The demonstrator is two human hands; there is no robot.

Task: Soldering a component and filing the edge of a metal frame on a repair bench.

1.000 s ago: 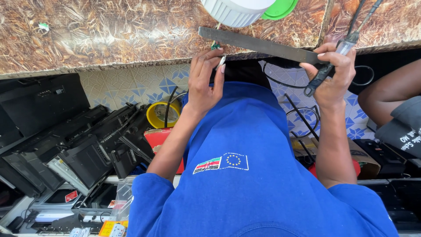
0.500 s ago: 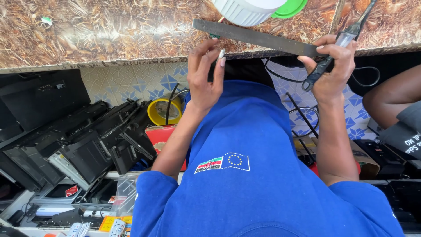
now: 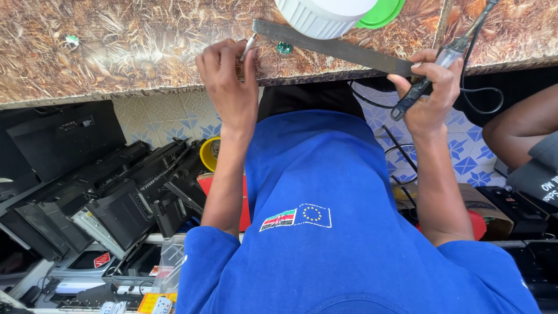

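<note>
My left hand rests on the brown marbled counter and pinches thin metal tweezers, their tip close to a small green component. My right hand grips a soldering iron by its black handle, with the cable running off to the right. A long flat grey metal bar lies slanted across the counter between my hands. Its right end sits under my right thumb. My blue shirt fills the lower middle of the view.
A white ribbed container with a green lid stands at the counter's far edge. Below left are stacked black electronics, a yellow roll and a red object. Another person's arm is at the right.
My left hand has risen from the counter's edge onto its top, bringing the tweezers near the green component. My right hand and the bar stay about where they were.
</note>
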